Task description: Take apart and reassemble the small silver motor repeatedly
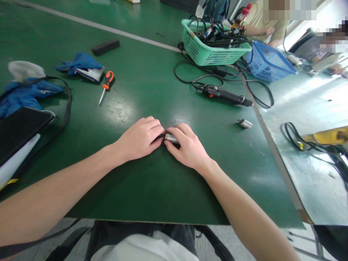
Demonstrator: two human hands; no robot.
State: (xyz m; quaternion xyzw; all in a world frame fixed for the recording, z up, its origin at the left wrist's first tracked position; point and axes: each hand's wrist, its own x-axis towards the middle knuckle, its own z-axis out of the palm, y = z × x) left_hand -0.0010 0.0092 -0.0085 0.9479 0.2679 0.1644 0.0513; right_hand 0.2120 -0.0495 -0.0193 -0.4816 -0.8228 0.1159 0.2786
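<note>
Both my hands meet at the middle of the green table point(152, 188). My left hand point(141, 137) is curled, fingers closed round one end of a small silver and black cylindrical part point(170, 137). From the other side my right hand point(187, 146) pinches the same part between thumb and fingers. Most of the part is hidden under my fingers. A second small silver cylinder point(245, 124) lies loose on the table to the right.
An orange-handled screwdriver point(106, 86) and blue gloves point(80, 64) lie at the left. A black electric screwdriver point(227, 96) with cable sits beyond my hands. A green basket point(214, 54) of tools and a blue basket point(268, 63) stand far right. Other people sit behind them.
</note>
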